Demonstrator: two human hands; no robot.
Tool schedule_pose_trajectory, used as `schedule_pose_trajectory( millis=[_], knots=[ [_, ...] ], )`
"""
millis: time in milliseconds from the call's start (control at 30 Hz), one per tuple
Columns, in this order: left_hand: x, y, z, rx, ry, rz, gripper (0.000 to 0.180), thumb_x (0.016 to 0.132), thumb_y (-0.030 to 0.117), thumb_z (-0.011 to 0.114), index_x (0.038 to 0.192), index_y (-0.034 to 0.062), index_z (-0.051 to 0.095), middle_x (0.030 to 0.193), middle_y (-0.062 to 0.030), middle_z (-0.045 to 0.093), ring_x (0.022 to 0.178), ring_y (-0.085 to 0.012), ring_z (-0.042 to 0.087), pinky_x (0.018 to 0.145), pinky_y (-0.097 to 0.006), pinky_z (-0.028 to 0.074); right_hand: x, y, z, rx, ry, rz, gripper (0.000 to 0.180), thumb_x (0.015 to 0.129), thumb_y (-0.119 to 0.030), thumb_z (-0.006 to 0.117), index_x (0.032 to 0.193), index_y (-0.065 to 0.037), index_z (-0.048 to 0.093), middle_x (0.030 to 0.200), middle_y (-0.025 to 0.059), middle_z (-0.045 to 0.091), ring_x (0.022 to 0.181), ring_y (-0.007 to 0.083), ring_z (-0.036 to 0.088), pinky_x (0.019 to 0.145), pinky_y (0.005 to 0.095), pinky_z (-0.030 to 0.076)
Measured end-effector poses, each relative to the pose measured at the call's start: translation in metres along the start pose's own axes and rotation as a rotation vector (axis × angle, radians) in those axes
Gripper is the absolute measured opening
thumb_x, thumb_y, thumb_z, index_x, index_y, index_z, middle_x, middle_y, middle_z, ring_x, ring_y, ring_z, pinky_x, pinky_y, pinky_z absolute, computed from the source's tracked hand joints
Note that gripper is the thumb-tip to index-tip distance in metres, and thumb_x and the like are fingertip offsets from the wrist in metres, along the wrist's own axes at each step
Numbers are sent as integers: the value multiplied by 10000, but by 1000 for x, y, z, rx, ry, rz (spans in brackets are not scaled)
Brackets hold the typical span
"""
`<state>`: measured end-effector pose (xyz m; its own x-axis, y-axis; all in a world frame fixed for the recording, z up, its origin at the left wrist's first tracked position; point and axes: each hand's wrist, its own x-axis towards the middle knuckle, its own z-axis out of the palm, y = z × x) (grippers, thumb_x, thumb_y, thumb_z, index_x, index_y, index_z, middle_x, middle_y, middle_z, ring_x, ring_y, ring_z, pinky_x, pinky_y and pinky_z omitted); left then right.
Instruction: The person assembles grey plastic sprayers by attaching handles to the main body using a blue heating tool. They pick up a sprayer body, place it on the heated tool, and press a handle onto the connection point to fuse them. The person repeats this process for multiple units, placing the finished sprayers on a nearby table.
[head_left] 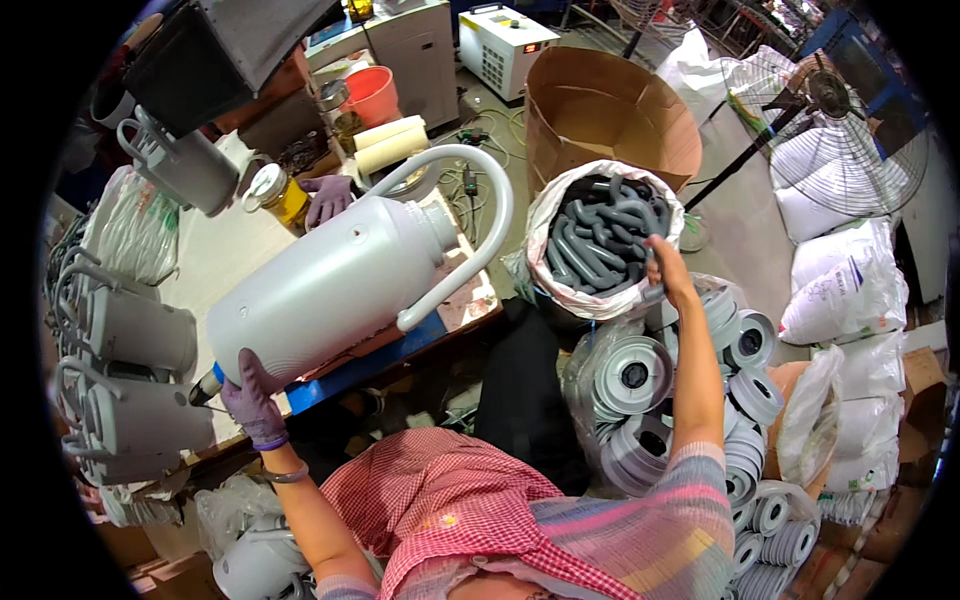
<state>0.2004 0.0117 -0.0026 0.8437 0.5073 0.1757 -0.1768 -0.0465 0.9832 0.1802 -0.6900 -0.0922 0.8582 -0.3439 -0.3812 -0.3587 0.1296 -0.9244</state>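
Observation:
A large grey vacuum flask casing (325, 275) with a big looped handle lies tilted across the table edge, its neck toward the upper right. My left hand (253, 405), in a purple glove, grips the casing's bottom rim. Beside it a blue-and-black tool end (207, 386) pokes out, partly hidden. My bare right hand (668, 272) is closed around a dark grey curved handle piece (653, 293) at the near right rim of a white sack (540, 225). Many similar dark grey curved handles (590, 240) fill that sack.
More grey flasks (140, 325) stand at the left. On the white table (215, 260) are a purple glove (328, 198) and a yellow jar (285, 205). Bagged round grey lids (635, 375) sit below the sack. A cardboard drum (610, 110), a fan (828, 95) and white sacks (840, 280) are beyond.

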Motion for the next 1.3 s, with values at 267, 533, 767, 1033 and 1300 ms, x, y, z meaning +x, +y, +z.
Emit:
schedule_pose_trajectory(
  millis=[267,533,767,1033,1300],
  knots=[
    [1,-21,-20,28,-17,26,508,902,305,744,1237,-44,588,1172,-99,660,1035,-179,631,906,-328,512,-79,-22,-8,-216,79,-400,373,1008,-259,592,1306,-57,493,790,-29,531,634,61,445,571,214,368],
    [1,-14,-12,52,-12,9,509,929,326,709,1263,-34,578,1227,-98,639,1096,-181,614,950,-334,495,-133,-13,20,-185,76,-603,451,888,0,688,1286,-44,481,1076,58,557,1008,152,536,923,293,424],
    [4,-32,-29,19,-56,91,501,936,296,706,1269,-52,571,1230,-109,641,1111,-185,613,970,-339,487,-131,-19,37,-304,-14,-882,408,879,38,667,1231,-43,475,1180,108,517,1085,214,510,998,327,387],
    [-2,-13,-17,80,4,-51,492,926,282,723,1275,-24,561,1230,-103,639,1080,-188,628,933,-343,517,-128,-49,53,-755,211,-905,378,857,-21,679,1216,-56,566,1094,116,508,1023,242,507,957,352,394],
    [-11,9,5,95,-5,7,382,883,228,783,1130,-40,669,1020,-48,695,888,-109,612,804,-253,502,-116,-71,25,186,27,-233,443,946,-273,557,1356,-136,462,1116,160,627,776,233,692,625,347,614]
  ],
)
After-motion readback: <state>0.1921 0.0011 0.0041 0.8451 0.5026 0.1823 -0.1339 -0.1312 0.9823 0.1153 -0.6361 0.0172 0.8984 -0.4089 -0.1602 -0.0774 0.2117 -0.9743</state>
